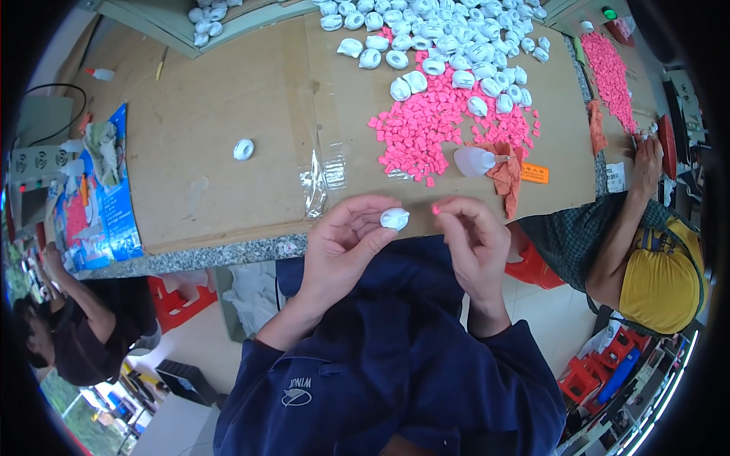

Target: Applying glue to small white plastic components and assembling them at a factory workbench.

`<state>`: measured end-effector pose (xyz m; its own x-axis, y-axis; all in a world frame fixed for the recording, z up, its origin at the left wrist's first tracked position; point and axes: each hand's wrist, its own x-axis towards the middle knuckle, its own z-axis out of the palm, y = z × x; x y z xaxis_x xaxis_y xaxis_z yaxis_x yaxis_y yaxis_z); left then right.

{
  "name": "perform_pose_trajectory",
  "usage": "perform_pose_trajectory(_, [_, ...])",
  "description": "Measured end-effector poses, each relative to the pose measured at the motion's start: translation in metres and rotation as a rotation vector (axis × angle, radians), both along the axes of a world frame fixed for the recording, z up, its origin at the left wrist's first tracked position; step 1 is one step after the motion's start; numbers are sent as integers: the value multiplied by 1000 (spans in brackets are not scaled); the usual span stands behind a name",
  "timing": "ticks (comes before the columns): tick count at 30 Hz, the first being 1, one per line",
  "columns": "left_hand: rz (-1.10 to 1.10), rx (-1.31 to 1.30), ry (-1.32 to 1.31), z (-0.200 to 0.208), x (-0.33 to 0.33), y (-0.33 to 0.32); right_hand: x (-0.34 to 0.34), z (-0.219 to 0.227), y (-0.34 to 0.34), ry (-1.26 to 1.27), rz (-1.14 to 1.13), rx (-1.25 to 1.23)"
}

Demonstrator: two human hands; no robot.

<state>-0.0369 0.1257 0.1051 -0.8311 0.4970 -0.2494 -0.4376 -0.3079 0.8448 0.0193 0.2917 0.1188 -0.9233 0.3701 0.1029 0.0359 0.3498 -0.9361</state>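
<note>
In my left hand (346,239) a small white rounded plastic part (394,220) with a hole is pinched between thumb and fingers. My right hand (475,239), a short way to the right, pinches a tiny pink piece (436,209) between thumb and forefinger. Both hands are over the table's front edge, with the two parts apart. Beyond them lies a spread of pink pieces (411,137), and behind it a heap of similar white parts (449,34). One lone white part (243,149) rests on the cardboard to the left.
A squeeze bottle (473,161) lies on an orange cloth (507,182) beside an orange box (534,173). At left is a blue sheet (114,220) with a rag (103,152). Co-workers sit either side, one in a yellow top (661,281), one in dark clothing (84,342).
</note>
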Motion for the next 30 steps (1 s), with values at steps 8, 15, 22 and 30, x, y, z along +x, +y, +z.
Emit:
perform_pose_trajectory(8, [-75, 0, 41, -4, 3, 4, 2, -1, 0, -147, 214, -329])
perform_pose_trajectory(15, [-93, -63, 101, -3, 7, 6, 3, 0, 2, -165, 181, -227])
perform_pose_trajectory(22, [-5, -196, 378, -6, 9, 12, 2, -17, 0, 103, 137, -48])
perform_pose_trajectory(30, [22, -262, 457, -7, 9, 8, 1, -17, -9, 131, 96, 3])
